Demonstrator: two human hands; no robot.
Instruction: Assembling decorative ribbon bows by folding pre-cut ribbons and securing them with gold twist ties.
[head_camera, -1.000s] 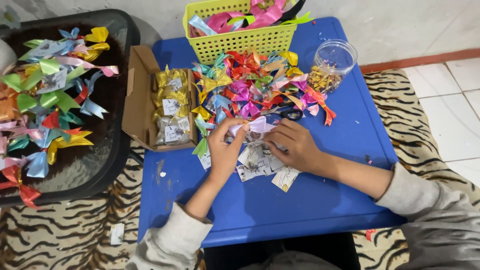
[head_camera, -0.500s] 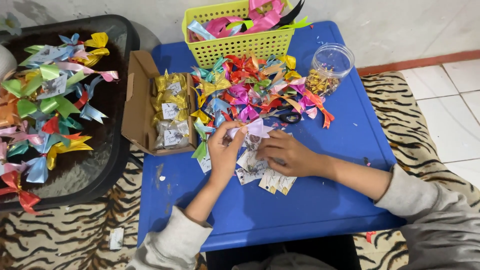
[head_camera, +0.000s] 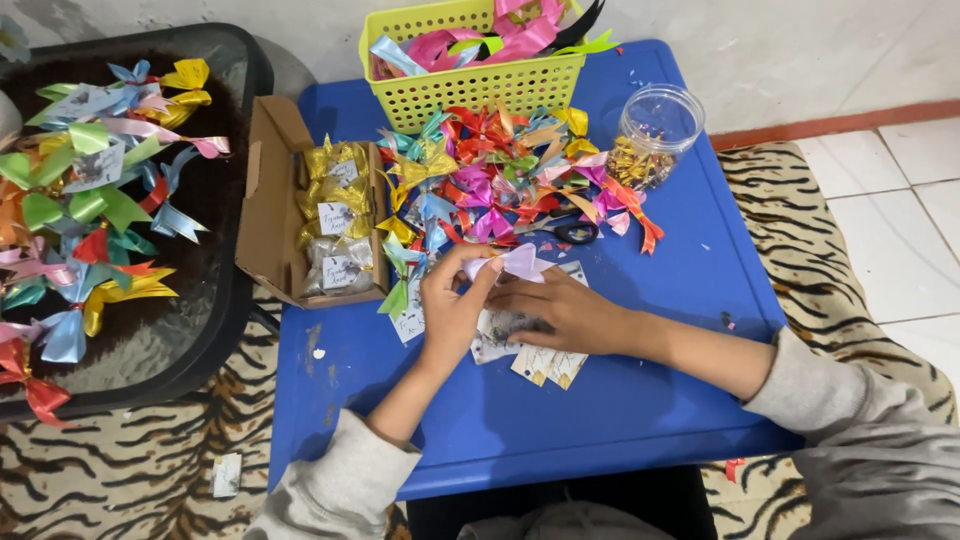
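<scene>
Pinching lilac ribbon bow (head_camera: 517, 262), both hands (head_camera: 500, 305) closed.

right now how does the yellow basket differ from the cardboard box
The yellow basket is perforated plastic, standing at the far edge of the blue table; the cardboard box is plain brown, with solid walls and an open flap, at the table's left edge. The basket holds loose pink, blue and green ribbons; the box holds gold and silver bows with small tags. Both are open-topped and untouched by either hand.
</scene>
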